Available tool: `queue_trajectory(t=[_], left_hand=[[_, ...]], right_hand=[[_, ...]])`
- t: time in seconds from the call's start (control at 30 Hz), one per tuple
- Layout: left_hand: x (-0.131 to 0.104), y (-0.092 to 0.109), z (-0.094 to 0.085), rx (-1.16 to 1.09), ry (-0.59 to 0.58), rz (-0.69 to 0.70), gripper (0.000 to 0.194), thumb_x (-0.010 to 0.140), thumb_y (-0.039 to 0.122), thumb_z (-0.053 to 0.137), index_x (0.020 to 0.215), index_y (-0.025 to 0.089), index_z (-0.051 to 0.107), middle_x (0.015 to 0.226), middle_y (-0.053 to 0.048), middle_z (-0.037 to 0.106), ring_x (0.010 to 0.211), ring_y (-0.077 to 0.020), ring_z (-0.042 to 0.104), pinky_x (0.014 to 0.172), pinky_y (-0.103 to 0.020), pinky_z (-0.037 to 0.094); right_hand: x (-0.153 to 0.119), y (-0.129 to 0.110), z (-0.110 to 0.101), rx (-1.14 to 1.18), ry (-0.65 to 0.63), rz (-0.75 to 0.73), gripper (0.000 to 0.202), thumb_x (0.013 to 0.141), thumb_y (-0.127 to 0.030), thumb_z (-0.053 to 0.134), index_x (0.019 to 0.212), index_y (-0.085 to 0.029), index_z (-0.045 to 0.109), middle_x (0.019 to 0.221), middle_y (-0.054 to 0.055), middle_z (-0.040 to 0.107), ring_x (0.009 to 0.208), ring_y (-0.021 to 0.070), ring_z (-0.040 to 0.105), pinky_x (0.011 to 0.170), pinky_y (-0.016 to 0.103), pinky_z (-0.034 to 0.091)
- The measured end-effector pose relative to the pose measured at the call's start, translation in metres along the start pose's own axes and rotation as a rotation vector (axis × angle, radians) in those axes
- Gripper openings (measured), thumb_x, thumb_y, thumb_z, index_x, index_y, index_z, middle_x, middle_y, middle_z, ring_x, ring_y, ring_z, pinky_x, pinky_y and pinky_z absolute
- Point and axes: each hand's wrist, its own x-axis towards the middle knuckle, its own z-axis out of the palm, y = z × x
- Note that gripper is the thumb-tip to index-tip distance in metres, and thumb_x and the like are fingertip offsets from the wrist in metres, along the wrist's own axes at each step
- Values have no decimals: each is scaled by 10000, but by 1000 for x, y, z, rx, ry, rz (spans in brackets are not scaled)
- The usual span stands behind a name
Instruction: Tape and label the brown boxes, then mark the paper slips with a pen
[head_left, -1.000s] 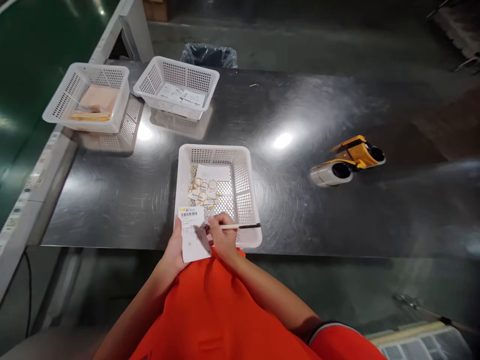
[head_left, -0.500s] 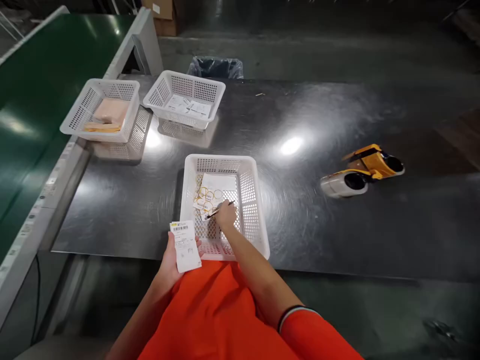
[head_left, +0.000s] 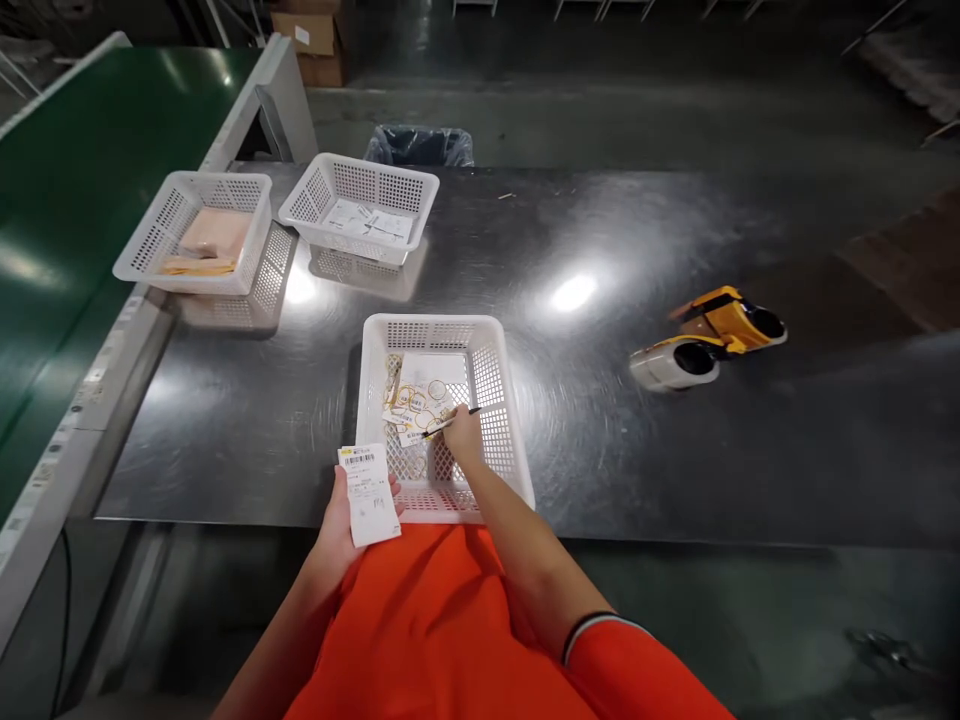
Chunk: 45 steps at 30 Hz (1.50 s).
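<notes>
My left hand [head_left: 341, 515] is closed round a stack of white printed slips [head_left: 370, 495] with a barcode on top, held at the near left corner of a white plastic basket [head_left: 520, 440]. Inside that basket is my right hand [head_left: 463, 437], its fingers closed on a dark pen [head_left: 437, 428] that lies slantwise across the hand. Beneath and beside the pen are several yellow rubber bands [head_left: 417, 400] and paper labels with barcodes. A plain white sheet [head_left: 435, 368] lies at the basket's far side.
Farther back stand a basket of paper slips [head_left: 420, 200] and a basket with pinkish packs [head_left: 259, 225]. Tape dispensers [head_left: 709, 335] rest on the metal table [head_left: 585, 430] at right. A green conveyor [head_left: 97, 180] runs along the left, and a lined bin [head_left: 420, 147] is behind the table.
My right hand has shifted slightly right with the pen in the basket. My left hand keeps hold of the slips. The whole view has tilted up a little.
</notes>
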Motion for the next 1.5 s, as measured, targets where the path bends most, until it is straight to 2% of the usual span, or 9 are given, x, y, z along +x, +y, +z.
queue_trajectory(t=[0.23, 0.37, 0.47, 0.63, 0.8, 0.9, 1.07, 1.23, 1.5], left_hand=[[-3, -1, 2, 22, -9, -5, 683, 887, 635, 332, 1285, 117, 528, 1032, -176, 714, 917, -287, 703, 824, -438, 568], [-4, 0, 3, 55, 12, 6, 657, 891, 630, 335, 1248, 124, 554, 1006, -158, 722, 926, -274, 701, 819, -431, 576], [-4, 0, 2, 76, 6, 24, 646, 891, 624, 351, 1251, 127, 554, 1020, -162, 719, 940, -280, 698, 824, -448, 574], [-3, 4, 5, 106, 12, 122, 555, 896, 579, 411, 1180, 149, 617, 1009, -142, 733, 917, -274, 703, 801, -416, 582], [1, 11, 20, 212, 30, 331, 237, 819, 267, 669, 1008, 124, 683, 908, -98, 752, 818, -208, 708, 757, -303, 573], [4, 10, 31, 287, 16, 382, 221, 784, 180, 696, 995, 115, 678, 853, -83, 752, 716, -185, 696, 687, -286, 564], [9, 2, 40, 132, -142, 134, 445, 873, 349, 592, 1257, 126, 570, 971, -125, 750, 850, -243, 712, 868, -411, 550], [3, 2, 43, -50, -338, -73, 582, 911, 536, 420, 1329, 144, 521, 1061, -149, 730, 1123, -322, 628, 1039, -534, 421], [-11, -6, 41, 9, -457, -150, 662, 841, 681, 414, 1185, 151, 610, 1035, -150, 708, 1012, -350, 658, 901, -537, 497]], right_hand=[[2, 1, -19, 229, 120, -89, 158, 769, -120, 408, 895, -196, 465, 827, 29, 605, 725, 165, 573, 622, 241, 438], [-6, -8, -62, 295, 249, -276, 121, 790, -174, 430, 897, -214, 468, 965, 70, 615, 920, 199, 578, 823, 296, 452], [-14, -11, -104, 367, 336, -522, 85, 770, -205, 490, 851, -230, 490, 888, 60, 632, 892, 230, 583, 823, 336, 447], [-28, -13, -146, 360, 200, -697, 140, 711, -126, 487, 791, -239, 509, 750, 10, 626, 718, 185, 574, 675, 279, 423], [-39, -24, -143, 409, -30, -709, 92, 697, -146, 473, 727, -231, 492, 691, -22, 599, 615, 144, 523, 610, 253, 397], [-45, -34, -135, 618, -89, -737, 54, 696, -187, 496, 698, -229, 463, 709, -18, 602, 665, 145, 547, 632, 256, 424], [-53, -51, -124, 872, -212, -711, 60, 709, -224, 535, 706, -225, 475, 711, -22, 588, 719, 146, 582, 656, 270, 464], [-65, -65, -112, 804, -293, -774, 49, 689, -186, 496, 692, -224, 465, 690, -27, 584, 720, 142, 591, 661, 261, 455], [-85, -65, -102, 642, -333, -853, 128, 710, -107, 459, 717, -233, 482, 736, -24, 651, 785, 154, 652, 658, 242, 448]])
